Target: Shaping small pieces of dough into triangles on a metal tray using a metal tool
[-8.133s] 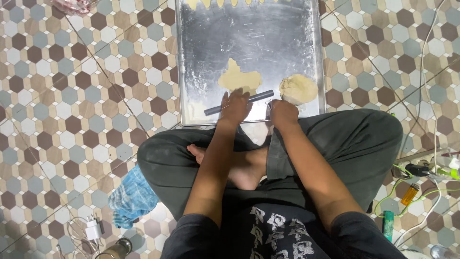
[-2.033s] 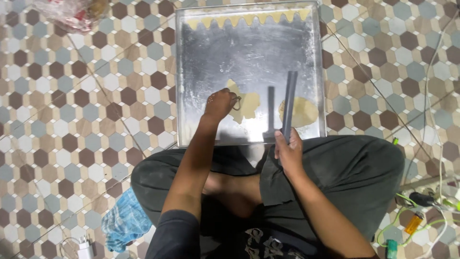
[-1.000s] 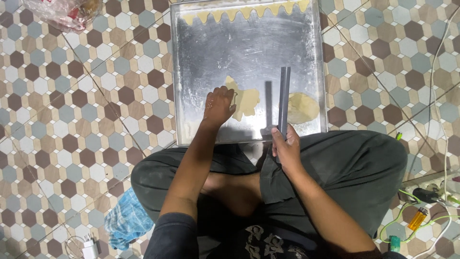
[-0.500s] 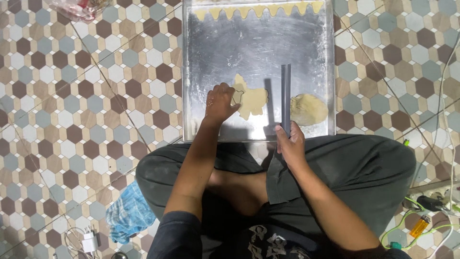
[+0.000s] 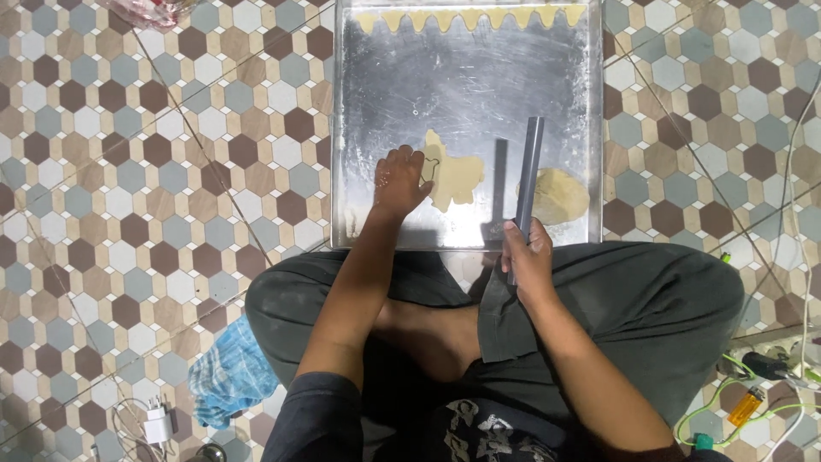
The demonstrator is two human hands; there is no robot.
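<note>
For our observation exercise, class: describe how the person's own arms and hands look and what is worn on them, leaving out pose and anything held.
Both arms are bare from the short dark sleeves down. The left hand and right hand wear no gloves; no rings, watch or bracelets are visible. The sleeves belong to a dark shirt with a pale printed design on its front.

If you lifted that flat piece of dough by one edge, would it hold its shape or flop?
The rolled dough sheet would probably droop and stretch: it lies thin and flat on the metal tray, with a ragged outline. It may tear at its narrow lobes. The left hand touches its edge with fingertips only, which suggests it is soft and perhaps clings to the tray.
</note>
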